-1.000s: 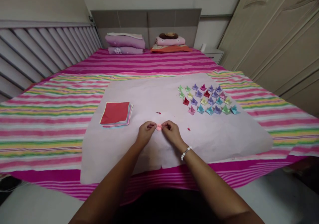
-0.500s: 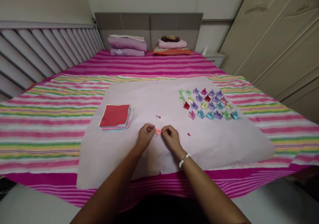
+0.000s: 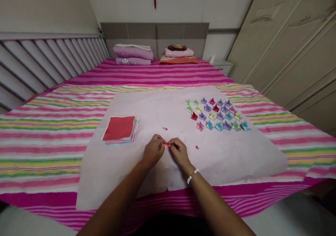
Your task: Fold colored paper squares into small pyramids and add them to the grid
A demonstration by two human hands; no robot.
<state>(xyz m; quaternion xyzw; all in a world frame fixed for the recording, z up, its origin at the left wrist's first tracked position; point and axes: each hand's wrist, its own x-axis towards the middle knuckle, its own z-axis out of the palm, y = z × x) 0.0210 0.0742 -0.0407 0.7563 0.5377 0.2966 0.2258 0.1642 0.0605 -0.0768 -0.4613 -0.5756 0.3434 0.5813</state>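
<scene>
Left hand (image 3: 153, 150) and right hand (image 3: 180, 152) pinching pink paper (image 3: 166, 145) at opposite ends, both grips closed; long axis running hand to hand, neither nearer. Paper being held over sheet (image 3: 223, 162), inward from front edge.

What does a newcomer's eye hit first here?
Likely the small folded papers in many colours, set in rough rows toward the right of the pale sheet on the bed. Next, the paper stack on the sheet's left, topped by a red square. Between the two, nearer the person, the left hand and right hand pinch a salmon-pink paper from either side.
</scene>
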